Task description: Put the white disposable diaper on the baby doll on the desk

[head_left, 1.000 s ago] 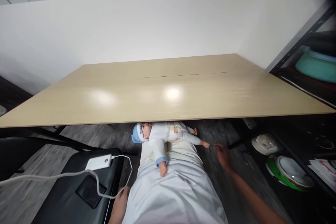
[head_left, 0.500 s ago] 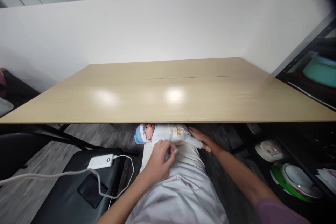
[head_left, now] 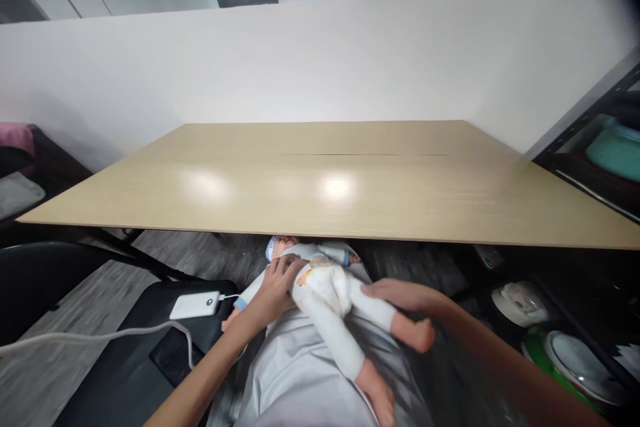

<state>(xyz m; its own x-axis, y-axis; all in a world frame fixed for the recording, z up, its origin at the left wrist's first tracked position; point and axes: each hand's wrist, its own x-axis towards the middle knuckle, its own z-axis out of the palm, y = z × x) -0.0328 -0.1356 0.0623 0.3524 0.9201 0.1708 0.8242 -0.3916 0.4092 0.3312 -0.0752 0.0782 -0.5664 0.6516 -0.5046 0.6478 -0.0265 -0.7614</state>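
Note:
A baby doll in a white suit and blue cap lies on my lap, its head under the table's near edge and its bare-footed legs pointing toward me. My left hand is closed on the doll's chest and shoulder. My right hand grips the doll's hip and upper leg from the right. The doll's face is mostly hidden by the wooden table.
A black chair on the left carries a white power bank with a white cable and a dark phone. A black shelf with bowls and lidded dishes stands at the right. A white partition wall rises behind the table.
The doll was turned from lying crosswise to lying lengthwise, legs swung toward me. My left hand came up and took the torso; my right hand closed on the leg.

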